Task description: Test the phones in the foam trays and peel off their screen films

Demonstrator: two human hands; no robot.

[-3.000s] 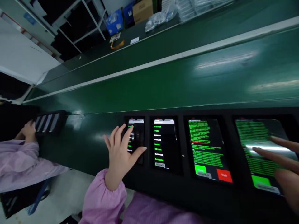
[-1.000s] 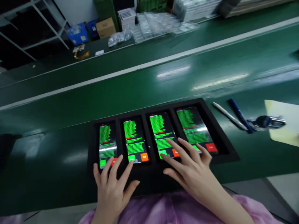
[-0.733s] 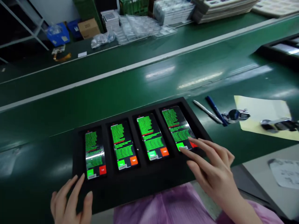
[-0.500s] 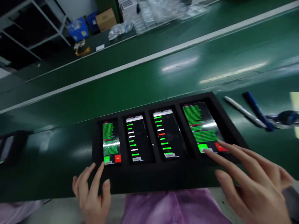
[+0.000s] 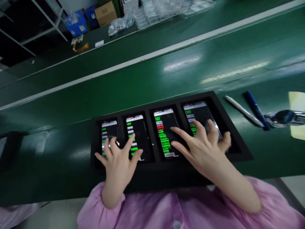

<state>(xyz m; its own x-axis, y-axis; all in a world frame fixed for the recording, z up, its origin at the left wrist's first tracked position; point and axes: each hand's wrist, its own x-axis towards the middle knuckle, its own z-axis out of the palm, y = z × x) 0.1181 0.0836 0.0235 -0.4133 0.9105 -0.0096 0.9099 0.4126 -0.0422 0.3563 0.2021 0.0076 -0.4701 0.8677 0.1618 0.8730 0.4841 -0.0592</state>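
Several smartphones lie face up in the slots of a black tray [image 5: 230, 122]. My left hand [image 5: 116, 163] is spread over the far-left phone [image 5: 110, 127] and the inner-left phone [image 5: 141, 128], its index fingertip on the inner-left screen. Over on the right, the fingers of my right hand [image 5: 202, 144] are apart. Its thumb and index finger are at the inner-right phone [image 5: 169, 119], and the other fingers partly cover the far-right phone [image 5: 201, 109]. Green, white and red text lines fill the screens. Whether every fingertip touches glass I cannot tell.
Right of the tray lie a white pen [image 5: 243, 109], a blue pen [image 5: 256, 108], a shiny metal-and-dark object [image 5: 284, 117] and yellow paper [image 5: 297, 133]. A dark tray [image 5: 10, 152] sits at far left. Behind are a blue bin [image 5: 77, 27], a cardboard box [image 5: 106, 14] and plastic-wrapped stacks.
Both hands have moved up and inward from the lower screen edges to over the phones. The outer phones' green and red buttons are gone, and list text now shows on all screens.
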